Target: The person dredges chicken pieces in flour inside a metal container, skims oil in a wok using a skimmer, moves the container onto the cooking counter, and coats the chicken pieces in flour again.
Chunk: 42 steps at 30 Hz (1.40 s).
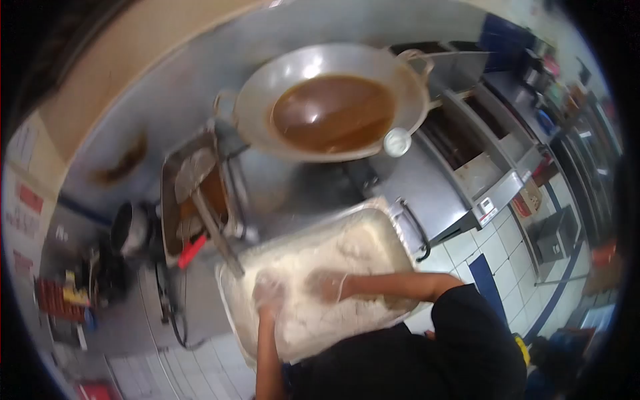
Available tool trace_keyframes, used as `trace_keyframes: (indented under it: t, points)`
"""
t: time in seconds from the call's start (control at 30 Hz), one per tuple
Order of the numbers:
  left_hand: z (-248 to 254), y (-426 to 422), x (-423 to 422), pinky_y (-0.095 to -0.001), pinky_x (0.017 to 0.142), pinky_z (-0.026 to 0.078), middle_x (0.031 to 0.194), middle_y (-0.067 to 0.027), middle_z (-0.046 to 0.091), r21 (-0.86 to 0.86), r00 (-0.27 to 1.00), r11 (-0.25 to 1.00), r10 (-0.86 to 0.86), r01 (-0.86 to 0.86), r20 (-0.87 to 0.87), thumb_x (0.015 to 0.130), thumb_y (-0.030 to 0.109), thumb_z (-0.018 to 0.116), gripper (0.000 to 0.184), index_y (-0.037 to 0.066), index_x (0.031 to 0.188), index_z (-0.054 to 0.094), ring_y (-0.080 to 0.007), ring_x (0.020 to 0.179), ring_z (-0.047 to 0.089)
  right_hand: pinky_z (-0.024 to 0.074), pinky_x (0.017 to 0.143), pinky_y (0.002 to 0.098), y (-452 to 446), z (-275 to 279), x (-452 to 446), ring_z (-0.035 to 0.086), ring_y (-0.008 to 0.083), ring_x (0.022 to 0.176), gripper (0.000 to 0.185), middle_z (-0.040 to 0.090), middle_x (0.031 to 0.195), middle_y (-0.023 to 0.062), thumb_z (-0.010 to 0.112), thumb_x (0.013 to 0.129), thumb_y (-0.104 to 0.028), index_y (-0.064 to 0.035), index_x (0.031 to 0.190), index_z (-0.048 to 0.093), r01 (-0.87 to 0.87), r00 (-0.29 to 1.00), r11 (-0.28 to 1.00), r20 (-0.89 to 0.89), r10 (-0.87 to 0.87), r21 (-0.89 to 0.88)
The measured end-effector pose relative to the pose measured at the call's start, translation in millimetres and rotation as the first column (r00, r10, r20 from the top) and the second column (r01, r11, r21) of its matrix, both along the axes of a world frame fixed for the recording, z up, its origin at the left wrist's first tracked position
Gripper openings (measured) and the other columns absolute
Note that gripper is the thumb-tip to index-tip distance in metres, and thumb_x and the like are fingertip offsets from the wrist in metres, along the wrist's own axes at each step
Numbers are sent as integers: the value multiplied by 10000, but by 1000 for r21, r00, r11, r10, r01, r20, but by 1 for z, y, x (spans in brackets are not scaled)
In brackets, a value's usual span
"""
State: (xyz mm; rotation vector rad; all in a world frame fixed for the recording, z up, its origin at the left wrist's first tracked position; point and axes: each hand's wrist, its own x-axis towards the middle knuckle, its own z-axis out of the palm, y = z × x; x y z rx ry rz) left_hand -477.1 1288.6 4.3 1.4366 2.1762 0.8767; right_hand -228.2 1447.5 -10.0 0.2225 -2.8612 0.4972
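A large metal tray (233,327) holds a layer of pale flour-like powder (303,327). Both hands are in the tray, whitened by the powder and blurred. My left hand (269,291) is near the tray's left side, below the end of a ladle handle. To its right, my right hand (327,285) reaches in from the right, with a pale band at the wrist. The fingers of both hands are too smeared and powder-covered to make out. A powdered lump (357,248) lies farther back in the tray.
A wide wok (253,110) with brown liquid stands behind the tray. At left, a long-handled skimmer (195,175) rests over an oblong pan (171,200), near red-handled tongs or a similar tool (193,252). Metal fryer basins (467,140) are at right.
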Motion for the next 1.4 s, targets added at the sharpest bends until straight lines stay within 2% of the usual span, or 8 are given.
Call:
trace_keyframes:
  t: [0.23, 0.4, 0.47, 0.7, 0.77, 0.9, 1.1, 1.4]
  points:
    - [45, -1, 26, -393, 882, 456, 1065, -169, 634, -61, 929, 947, 322, -316, 184, 914, 273, 523, 352, 20, 1151, 588, -342, 982, 595, 477, 776, 423, -51, 61, 2, 620, 332, 877, 270, 632, 960, 229, 523, 826, -231, -18, 957, 625, 342, 818, 911, 405, -409, 230]
    - [-33, -45, -22, -355, 744, 469, 919, -112, 634, -200, -24, 869, 212, -453, 977, 957, 306, 442, 361, -1, 1070, 593, -265, 821, 600, 490, 793, 406, -48, 90, -24, 625, 325, 903, 339, 623, 1025, 223, 503, 898, -292, -2, 1026, 622, 503, 692, 864, 590, -416, 20]
    - [-27, -41, -9, -346, 700, 446, 894, -118, 619, -182, 3, 886, 202, -427, 979, 965, 362, 408, 409, 4, 1009, 601, -250, 769, 576, 471, 918, 378, -23, 153, -54, 603, 322, 1044, 443, 590, 1204, 188, 483, 947, -354, 0, 1200, 564, 740, 433, 618, 892, -134, -266]
    - [-78, -11, -16, -381, 754, 511, 988, -103, 646, 131, -396, 932, -266, -337, 879, 947, 288, 526, 257, 153, 1156, 592, -245, 888, 614, 475, 929, 392, -3, 87, -67, 593, 330, 1053, 421, 619, 1163, 192, 613, 870, -198, -46, 1256, 544, 573, 807, 723, 112, -580, -387]
    - [-46, 20, 6, -427, 903, 472, 1119, -168, 645, -118, 957, 980, 186, -163, 223, 965, 380, 448, 422, 123, 1284, 549, -320, 1045, 589, 435, 982, 397, -4, 129, -58, 546, 356, 1119, 446, 544, 1254, 221, 462, 957, -297, -17, 1304, 476, 603, 741, 788, 452, -497, -122]
    - [-33, 46, 31, -425, 1024, 390, 1266, -235, 564, -263, 989, 954, -149, 147, 13, 931, 449, 474, 585, 31, 1341, 484, -367, 1202, 506, 450, 921, 449, -5, 75, -31, 551, 370, 1080, 413, 562, 1200, 222, 497, 933, -297, -23, 1242, 499, 606, 674, 794, 551, -491, -34]
    - [11, 62, 63, -406, 1055, 368, 1354, -279, 459, -418, 929, 861, 149, -291, -338, 792, 508, 635, 824, -73, 1336, 420, -385, 1245, 465, 447, 930, 470, -18, 91, -20, 534, 385, 1099, 465, 544, 1210, 196, 557, 880, -232, -53, 1301, 470, 511, 822, 851, 359, -442, -121]
    - [39, 10, -19, -381, 799, 518, 1087, -236, 620, -314, 912, 912, 343, -266, 224, 785, 283, 673, 628, -62, 1266, 462, -285, 918, 622, 232, 1142, 459, -42, 69, -63, 378, 359, 1330, 499, 440, 1399, 218, 427, 944, -313, -40, 1362, 442, 126, 974, 982, 171, -149, 140]
